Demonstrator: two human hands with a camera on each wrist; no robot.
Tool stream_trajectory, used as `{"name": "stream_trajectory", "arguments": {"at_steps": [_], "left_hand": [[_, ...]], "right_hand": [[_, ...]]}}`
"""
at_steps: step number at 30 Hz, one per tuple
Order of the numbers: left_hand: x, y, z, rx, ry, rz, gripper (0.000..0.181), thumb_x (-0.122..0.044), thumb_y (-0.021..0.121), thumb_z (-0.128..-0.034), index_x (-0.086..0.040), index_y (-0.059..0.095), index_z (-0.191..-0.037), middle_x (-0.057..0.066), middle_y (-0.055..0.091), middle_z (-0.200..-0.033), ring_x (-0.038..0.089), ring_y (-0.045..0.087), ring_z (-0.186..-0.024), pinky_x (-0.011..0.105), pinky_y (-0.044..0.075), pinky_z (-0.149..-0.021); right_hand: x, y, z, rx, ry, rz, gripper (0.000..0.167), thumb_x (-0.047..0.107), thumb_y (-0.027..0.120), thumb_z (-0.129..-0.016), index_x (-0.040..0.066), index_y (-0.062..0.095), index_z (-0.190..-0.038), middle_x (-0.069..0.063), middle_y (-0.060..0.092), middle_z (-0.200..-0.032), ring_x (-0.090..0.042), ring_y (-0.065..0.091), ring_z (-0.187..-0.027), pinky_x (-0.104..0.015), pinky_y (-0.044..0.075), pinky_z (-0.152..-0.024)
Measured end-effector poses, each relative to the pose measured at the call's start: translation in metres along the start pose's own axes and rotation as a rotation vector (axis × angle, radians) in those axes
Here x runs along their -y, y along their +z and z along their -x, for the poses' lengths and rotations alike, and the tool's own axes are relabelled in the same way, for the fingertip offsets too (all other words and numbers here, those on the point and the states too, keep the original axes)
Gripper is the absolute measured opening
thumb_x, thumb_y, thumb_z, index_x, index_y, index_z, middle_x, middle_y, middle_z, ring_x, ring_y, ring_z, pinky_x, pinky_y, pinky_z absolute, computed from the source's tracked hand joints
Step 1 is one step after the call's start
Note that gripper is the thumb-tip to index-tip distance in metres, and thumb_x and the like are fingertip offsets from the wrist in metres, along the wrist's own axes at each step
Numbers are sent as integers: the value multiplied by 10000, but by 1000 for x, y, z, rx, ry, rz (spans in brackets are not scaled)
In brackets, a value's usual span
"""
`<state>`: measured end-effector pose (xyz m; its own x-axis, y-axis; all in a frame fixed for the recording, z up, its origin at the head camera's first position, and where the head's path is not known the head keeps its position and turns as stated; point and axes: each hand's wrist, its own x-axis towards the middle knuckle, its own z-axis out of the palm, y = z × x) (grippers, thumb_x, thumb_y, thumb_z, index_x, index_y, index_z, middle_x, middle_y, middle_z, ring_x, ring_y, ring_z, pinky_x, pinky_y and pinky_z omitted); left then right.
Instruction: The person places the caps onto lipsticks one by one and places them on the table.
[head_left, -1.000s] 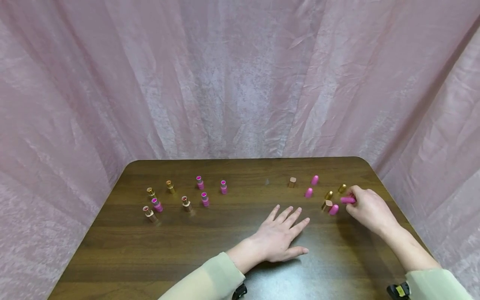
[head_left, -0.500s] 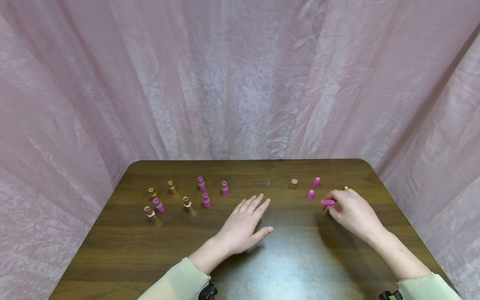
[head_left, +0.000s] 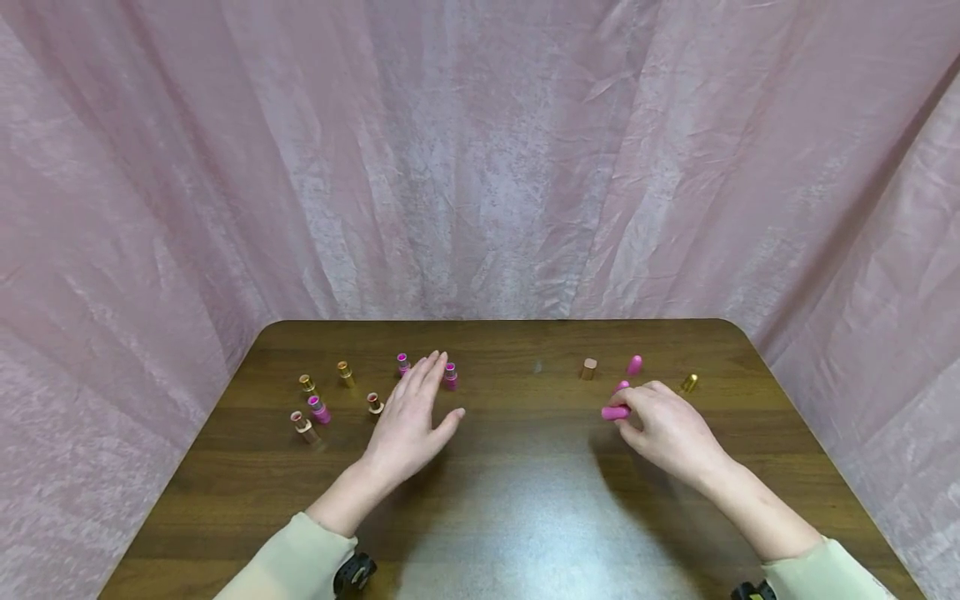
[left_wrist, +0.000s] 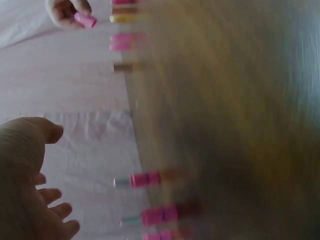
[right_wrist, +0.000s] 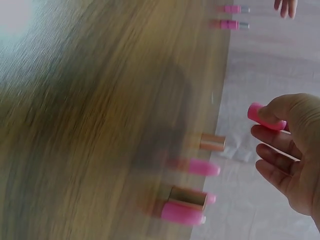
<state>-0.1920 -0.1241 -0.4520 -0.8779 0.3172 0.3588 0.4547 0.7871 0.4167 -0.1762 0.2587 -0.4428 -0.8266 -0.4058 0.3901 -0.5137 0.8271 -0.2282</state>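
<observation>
A pale pink, softly creased curtain hangs behind a brown wood-grain table with rounded far corners. Two pale green sleeves reach in from the near side. The left hand stretches out with its fingers almost straight and close together, the thumb spread wide; in the head view it partly covers the group of tubes, while the left wrist view shows it apart from them. The right hand pinches a pink cap between thumb and fingers, its other fingers loosely bent. Upright on the table's left side stand copper tubes, gold tubes and pink tubes, the pink ones with a silvery collar and a bright pink ring at the mouth. On the right stand a squarish copper cap, a round-topped loose pink cap and a gold cap. The pinched one is a smooth, plain, slim cylinder of even bright pink, lying nearly sideways in the grip, raised off the table.
</observation>
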Motion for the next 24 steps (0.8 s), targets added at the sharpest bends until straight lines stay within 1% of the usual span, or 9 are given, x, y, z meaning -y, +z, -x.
{"name": "stream_trajectory", "arguments": {"at_steps": [3,7,10,12,14,18,20,22,24], "left_hand": [[11,-12,-11,43,-41,-9,789,-354,736,-931,-46,385,-1567,145,426,-1575,357,382,-1446,516,290,-1187],[23,-23,-35,161,-145,24,749,-363,757,-910,-29,464,-1512,171,530,-1476,387,470,-1363,537,371,-1126],[29,-22,-54,269,-201,0,701,-376,758,-902,-33,520,-1466,171,568,-1431,375,527,-1297,534,428,-1063],[30,-18,-64,337,-214,-41,684,-386,768,-892,-38,549,-1439,168,587,-1402,365,552,-1264,520,453,-1035],[30,-12,-73,386,-221,-70,688,-389,782,-881,-30,560,-1424,174,596,-1389,372,568,-1249,510,466,-1025],[27,-2,-87,434,-254,-67,726,-356,814,-855,34,545,-1405,201,621,-1341,396,587,-1224,495,474,-1024],[26,3,-92,446,-288,-55,719,-329,824,-843,54,544,-1385,204,636,-1302,392,601,-1193,485,478,-1019],[25,6,-97,449,-313,-63,680,-301,837,-829,56,569,-1341,193,652,-1259,370,617,-1153,472,484,-1011],[25,8,-100,451,-327,-85,538,-275,844,-818,27,640,-1213,146,679,-1153,323,637,-1063,446,501,-974]], "right_hand": [[9,4,-5,21,-7,-17,251,27,775,-786,193,739,-971,102,733,-936,-206,658,-978,-431,532,-861],[21,10,-12,46,-14,-25,249,56,791,-792,201,741,-988,110,725,-936,-175,642,-987,-402,537,-824],[30,15,-17,60,-28,-26,243,78,793,-804,200,739,-1008,110,730,-951,-157,640,-973,-385,535,-821],[34,19,-20,71,-43,-33,233,84,783,-814,190,738,-1017,107,734,-960,-158,642,-976,-382,536,-844],[37,22,-23,80,-54,-45,225,81,772,-821,176,737,-1022,103,735,-956,-158,640,-972,-376,532,-867],[41,27,-26,76,-52,-63,228,73,774,-808,179,734,-1006,97,732,-949,-151,635,-958,-356,531,-814],[42,30,-26,73,-49,-66,232,73,781,-800,183,732,-998,93,730,-946,-152,635,-959,-354,529,-800],[42,31,-26,77,-50,-70,234,77,789,-797,187,730,-995,90,727,-944,-150,630,-947,-355,531,-795],[42,32,-25,80,-49,-68,234,87,797,-798,190,729,-997,90,724,-946,-142,627,-944,-354,532,-795]]}}
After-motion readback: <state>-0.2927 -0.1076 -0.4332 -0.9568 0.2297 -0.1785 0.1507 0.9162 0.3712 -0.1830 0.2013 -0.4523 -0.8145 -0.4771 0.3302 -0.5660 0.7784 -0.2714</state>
